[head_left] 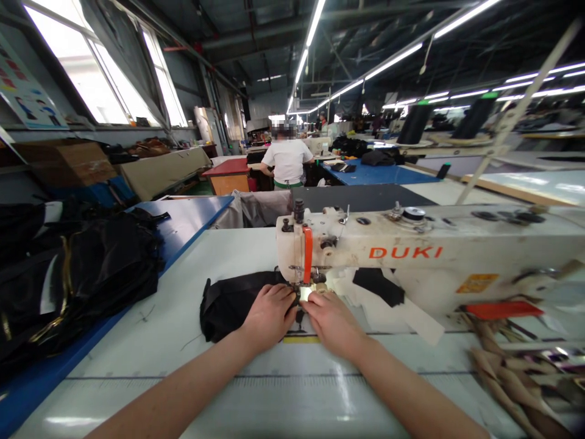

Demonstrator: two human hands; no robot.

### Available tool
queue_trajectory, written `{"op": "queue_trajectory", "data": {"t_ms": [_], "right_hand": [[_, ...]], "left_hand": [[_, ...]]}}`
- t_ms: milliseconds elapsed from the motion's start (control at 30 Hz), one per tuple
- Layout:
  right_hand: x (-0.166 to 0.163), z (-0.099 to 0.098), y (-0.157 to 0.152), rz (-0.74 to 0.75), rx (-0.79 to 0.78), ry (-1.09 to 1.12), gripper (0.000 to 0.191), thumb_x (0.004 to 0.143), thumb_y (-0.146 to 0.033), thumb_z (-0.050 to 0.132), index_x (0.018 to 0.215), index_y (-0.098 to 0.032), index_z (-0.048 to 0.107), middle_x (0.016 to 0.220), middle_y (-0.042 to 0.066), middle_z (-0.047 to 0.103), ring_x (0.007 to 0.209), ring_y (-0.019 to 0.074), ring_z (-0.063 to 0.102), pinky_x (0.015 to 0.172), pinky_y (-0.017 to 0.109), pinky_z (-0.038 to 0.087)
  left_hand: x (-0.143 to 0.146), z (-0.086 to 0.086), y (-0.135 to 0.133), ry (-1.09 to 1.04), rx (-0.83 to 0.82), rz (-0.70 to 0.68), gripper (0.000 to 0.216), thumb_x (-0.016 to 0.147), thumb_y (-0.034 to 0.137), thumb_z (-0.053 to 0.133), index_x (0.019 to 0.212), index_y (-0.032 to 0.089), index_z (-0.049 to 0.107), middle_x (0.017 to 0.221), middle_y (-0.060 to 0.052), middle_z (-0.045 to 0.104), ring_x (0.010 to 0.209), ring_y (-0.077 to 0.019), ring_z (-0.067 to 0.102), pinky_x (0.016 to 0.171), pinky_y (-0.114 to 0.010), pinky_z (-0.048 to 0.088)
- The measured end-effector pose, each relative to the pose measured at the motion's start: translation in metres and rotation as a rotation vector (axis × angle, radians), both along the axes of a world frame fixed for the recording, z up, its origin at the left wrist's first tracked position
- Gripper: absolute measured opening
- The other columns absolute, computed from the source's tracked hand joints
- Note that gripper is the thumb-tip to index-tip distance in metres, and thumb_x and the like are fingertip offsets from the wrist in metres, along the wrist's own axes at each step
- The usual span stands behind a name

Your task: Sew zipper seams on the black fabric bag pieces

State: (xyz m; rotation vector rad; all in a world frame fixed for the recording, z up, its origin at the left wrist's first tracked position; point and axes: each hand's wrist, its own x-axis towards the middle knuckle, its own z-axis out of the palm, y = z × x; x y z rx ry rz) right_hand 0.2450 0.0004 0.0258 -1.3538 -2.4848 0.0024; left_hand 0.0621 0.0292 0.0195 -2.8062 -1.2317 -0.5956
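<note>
A black fabric piece lies on the pale sewing table, its right end under the head of a white sewing machine marked DUKI. My left hand presses over that end, fingers closed on the cloth just left of the needle area. On the other side, my right hand is closed, thumb and fingertips together close to the presser foot. Whatever it pinches is hidden by the fingers. A small lamp lights the spot between both hands, and the needle itself cannot be made out.
At left, a pile of black fabric pieces with gold zippers lies on a blue table. A black scrap and white pieces lie under the machine arm. Brown cloth hangs at right. A person in a white shirt works ahead.
</note>
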Motion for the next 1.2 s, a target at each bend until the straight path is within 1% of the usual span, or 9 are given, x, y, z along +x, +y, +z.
{"op": "queue_trajectory", "data": {"t_ms": [233, 400, 567, 667, 767, 867, 967, 1100, 1200], "right_hand": [[0.001, 0.001, -0.005, -0.005, -0.007, 0.065, 0.017, 0.085, -0.01, 0.049, 0.089, -0.019, 0.063, 0.086, 0.004, 0.057, 0.085, 0.019, 0.046, 0.076, 0.031, 0.037], [0.001, -0.004, -0.004, 0.0, -0.003, 0.146, 0.022, 0.084, -0.006, 0.046, 0.089, -0.02, 0.062, 0.087, 0.003, 0.057, 0.088, 0.0195, 0.048, 0.078, 0.031, 0.038], [0.002, -0.009, -0.004, 0.01, -0.005, 0.17, 0.024, 0.082, -0.005, 0.046, 0.087, -0.021, 0.062, 0.086, 0.003, 0.056, 0.087, 0.0197, 0.049, 0.079, 0.033, 0.039], [0.002, -0.012, -0.004, 0.023, 0.016, 0.168, 0.025, 0.082, -0.005, 0.045, 0.088, -0.021, 0.062, 0.086, 0.003, 0.056, 0.087, 0.0204, 0.049, 0.08, 0.034, 0.04], [0.002, -0.014, -0.004, 0.04, 0.047, 0.155, 0.028, 0.081, -0.004, 0.044, 0.09, -0.021, 0.063, 0.086, 0.004, 0.056, 0.088, 0.021, 0.049, 0.08, 0.035, 0.041], [0.0, -0.013, -0.004, 0.049, 0.079, 0.146, 0.027, 0.08, -0.004, 0.044, 0.088, -0.021, 0.063, 0.085, 0.005, 0.056, 0.086, 0.0212, 0.05, 0.078, 0.035, 0.042], [-0.002, -0.011, -0.007, 0.067, 0.13, 0.153, 0.027, 0.081, -0.004, 0.043, 0.086, -0.021, 0.064, 0.082, 0.005, 0.057, 0.083, 0.0209, 0.051, 0.075, 0.034, 0.044], [-0.004, -0.015, -0.018, 0.11, 0.183, 0.161, 0.027, 0.081, -0.004, 0.043, 0.086, -0.021, 0.064, 0.081, 0.005, 0.059, 0.081, 0.0206, 0.053, 0.071, 0.033, 0.046], [-0.004, -0.024, -0.028, 0.159, 0.195, 0.132, 0.033, 0.078, -0.001, 0.043, 0.092, -0.023, 0.064, 0.081, 0.004, 0.061, 0.078, 0.0194, 0.055, 0.069, 0.03, 0.048]], "left_hand": [[0.001, 0.001, -0.003, -0.045, 0.003, 0.008, 0.023, 0.089, 0.024, 0.048, 0.108, 0.018, 0.061, 0.11, -0.008, 0.064, 0.107, -0.0235, 0.053, 0.092, -0.041, 0.039], [0.004, -0.001, -0.003, -0.119, -0.006, 0.036, 0.02, 0.086, 0.021, 0.053, 0.103, 0.019, 0.061, 0.106, -0.005, 0.064, 0.106, -0.0223, 0.053, 0.093, -0.04, 0.039], [0.002, 0.0, -0.003, -0.153, -0.017, 0.052, 0.02, 0.084, 0.022, 0.055, 0.102, 0.019, 0.062, 0.107, -0.005, 0.064, 0.106, -0.0221, 0.053, 0.094, -0.04, 0.039], [-0.011, 0.003, -0.012, -0.165, -0.041, 0.062, 0.023, 0.082, 0.024, 0.058, 0.105, 0.019, 0.062, 0.109, -0.005, 0.064, 0.106, -0.0226, 0.053, 0.095, -0.04, 0.038], [-0.034, 0.005, -0.027, -0.174, -0.064, 0.06, 0.031, 0.079, 0.031, 0.063, 0.108, 0.021, 0.06, 0.113, -0.004, 0.063, 0.107, -0.0238, 0.052, 0.098, -0.042, 0.036], [-0.052, 0.005, -0.043, -0.145, -0.067, 0.055, 0.031, 0.076, 0.027, 0.063, 0.106, 0.02, 0.06, 0.109, -0.004, 0.063, 0.103, -0.0232, 0.054, 0.096, -0.041, 0.038], [-0.06, 0.001, -0.052, -0.047, -0.052, 0.087, 0.022, 0.076, 0.017, 0.058, 0.098, 0.019, 0.061, 0.097, -0.005, 0.064, 0.091, -0.0216, 0.056, 0.087, -0.037, 0.043], [-0.061, -0.01, -0.053, 0.103, 0.021, 0.119, 0.008, 0.076, 0.011, 0.054, 0.077, 0.017, 0.06, 0.082, -0.005, 0.061, 0.079, -0.0206, 0.056, 0.076, -0.034, 0.045], [-0.063, -0.017, -0.053, 0.069, 0.116, 0.12, 0.008, 0.075, 0.011, 0.056, 0.07, 0.017, 0.056, 0.075, -0.003, 0.059, 0.073, -0.0196, 0.055, 0.072, -0.033, 0.044]]}}
